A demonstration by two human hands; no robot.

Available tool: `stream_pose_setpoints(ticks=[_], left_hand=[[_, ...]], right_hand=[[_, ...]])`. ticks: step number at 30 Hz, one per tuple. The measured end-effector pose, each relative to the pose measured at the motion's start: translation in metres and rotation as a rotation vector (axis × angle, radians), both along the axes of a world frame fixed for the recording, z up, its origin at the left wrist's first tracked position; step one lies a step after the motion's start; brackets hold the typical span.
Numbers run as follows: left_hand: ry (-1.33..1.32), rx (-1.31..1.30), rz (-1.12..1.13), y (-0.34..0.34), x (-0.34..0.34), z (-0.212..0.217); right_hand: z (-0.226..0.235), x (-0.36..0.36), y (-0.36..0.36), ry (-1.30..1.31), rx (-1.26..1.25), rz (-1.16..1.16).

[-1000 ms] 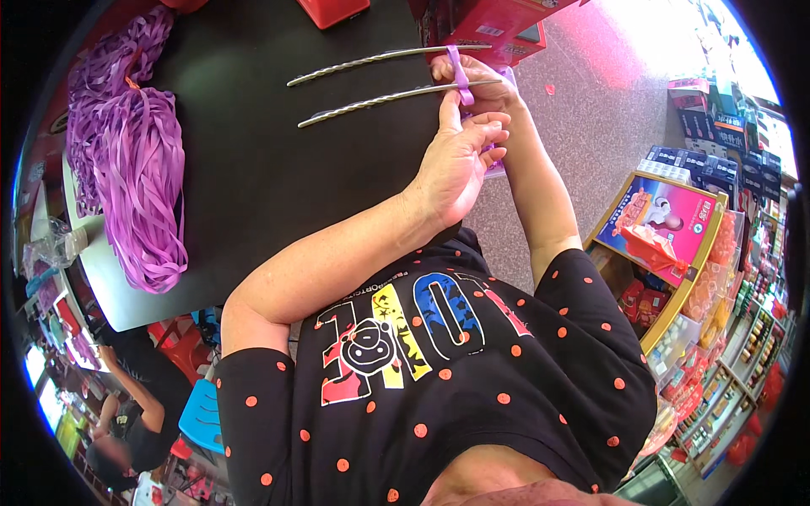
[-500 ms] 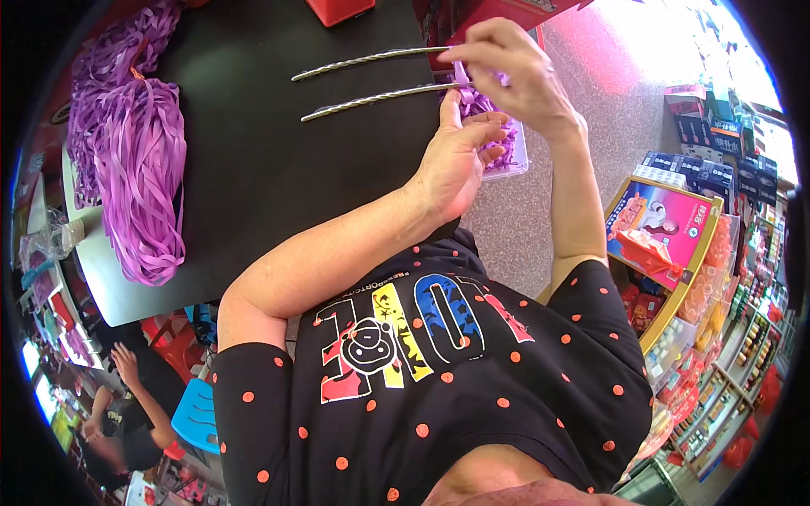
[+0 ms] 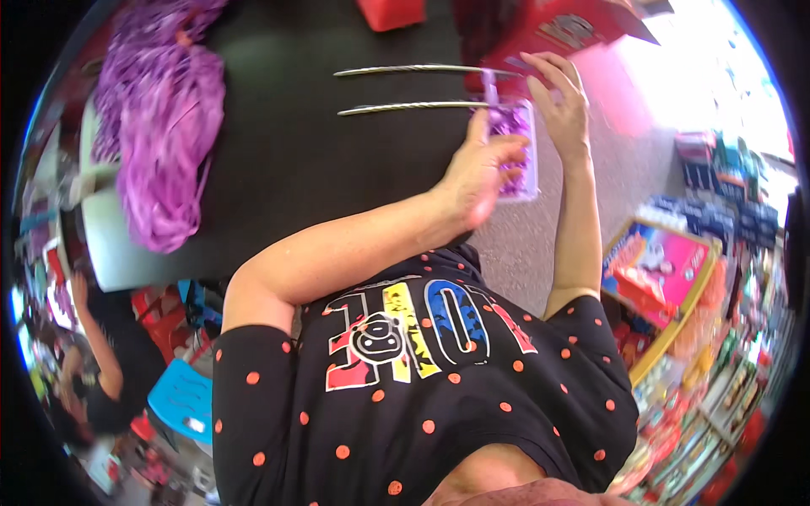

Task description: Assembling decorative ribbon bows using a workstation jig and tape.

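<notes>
A heap of purple cord (image 3: pixel 160 126) lay on the left of the black counter (image 3: pixel 295 160), slack and glossy, its strands looped over one another and hanging toward the pale counter edge; it sat well apart from the hands, apparently as stock kept out of the working area. Two thin metal rods (image 3: pixel 405 88) lay side by side across the counter top, nearly parallel, their right ends reaching the hands, which suggested they served as a form for the purple strip (image 3: pixel 488 84) standing between them. The left hand (image 3: pixel 477 173) was closed around the near side of a clear plastic box (image 3: pixel 516 152), gripping it at the counter's right edge; the box looked rigid, rectangular and filled with small purple pieces. The right hand (image 3: pixel 561 105) rested against the box's far side with fingers loosely curled; whether it pinched anything could not be told. A red carton (image 3: pixel 548 34) stood just beyond the hands.
</notes>
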State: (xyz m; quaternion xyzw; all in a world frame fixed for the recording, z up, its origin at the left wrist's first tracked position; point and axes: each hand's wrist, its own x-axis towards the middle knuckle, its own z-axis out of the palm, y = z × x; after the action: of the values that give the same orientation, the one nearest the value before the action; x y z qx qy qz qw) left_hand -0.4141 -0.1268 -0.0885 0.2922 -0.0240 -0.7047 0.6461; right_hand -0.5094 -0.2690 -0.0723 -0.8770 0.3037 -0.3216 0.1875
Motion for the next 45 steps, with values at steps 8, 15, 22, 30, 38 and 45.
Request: stream_pose_setpoints(ticks=[8, 15, 22, 30, 38, 45], left_hand=[[0.016, 0.121, -0.129, 0.033, 0.031, 0.056], [-1.100, -0.097, 0.061, 0.107, 0.164, 0.093], [-1.687, 0.215, 0.411, 0.182, 0.295, 0.099], [-2.263, 0.371, 0.403, 0.128, 0.363, 0.080], [-2.523, 0.421, 0.273, 0.101, 0.394, 0.058], [-2.125, 0.170, 0.430, 0.134, 0.305, 0.131]], right_hand=[[-0.025, 0.020, -0.011, -0.184, 1.118, 0.115], [-0.028, 0.014, -0.025, -0.191, 1.227, 0.157], [-0.058, -0.057, -0.057, -0.244, 1.173, 0.105], [-0.142, -0.103, 0.002, -0.173, 1.158, -0.243], [-0.176, -0.152, 0.116, -0.288, 1.423, -0.586], [-0.128, -0.139, 0.116, -0.543, 1.002, -0.486]])
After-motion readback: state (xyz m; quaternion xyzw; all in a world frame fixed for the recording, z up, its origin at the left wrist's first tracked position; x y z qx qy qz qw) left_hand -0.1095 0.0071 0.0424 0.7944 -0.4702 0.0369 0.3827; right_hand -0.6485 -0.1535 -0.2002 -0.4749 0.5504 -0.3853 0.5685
